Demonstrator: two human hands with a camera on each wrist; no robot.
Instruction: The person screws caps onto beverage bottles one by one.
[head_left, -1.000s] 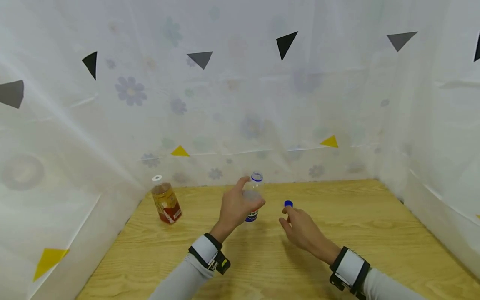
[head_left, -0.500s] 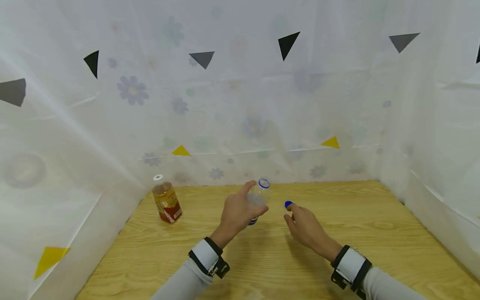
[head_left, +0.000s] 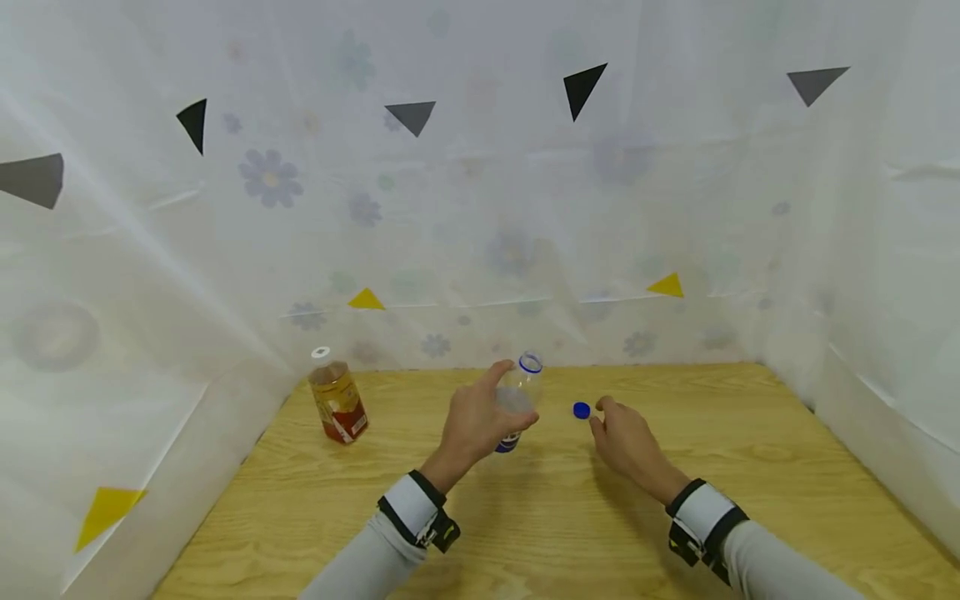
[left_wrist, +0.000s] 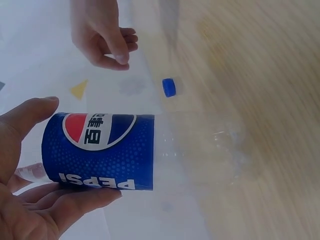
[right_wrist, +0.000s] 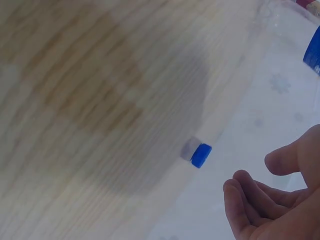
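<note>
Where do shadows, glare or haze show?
Head: soft shadows on the table below the left hand and right hand, pale glare streak on the sheet; left wrist: hazy, though the bottle label is readable; right wrist: broad grey shadow near the cap.

In the left-wrist view, the brand name "PEPSI" (left_wrist: 100, 181) is printed in white capitals, upside down, along the six-o'clock edge of the blue, dotted wraparound label (left_wrist: 100, 160) on the clear plastic bottle (left_wrist: 170, 152). Toward the twelve-o'clock edge, the round red, white and blue emblem (left_wrist: 100, 131) is crossed by sideways Chinese characters, of which 百 and 事 can be read. In the head view, at eight o'clock, a yellow and red label (head_left: 336, 398) is borne by the amber, white-capped bottle (head_left: 339, 405); its lettering is too small to be read.
</note>
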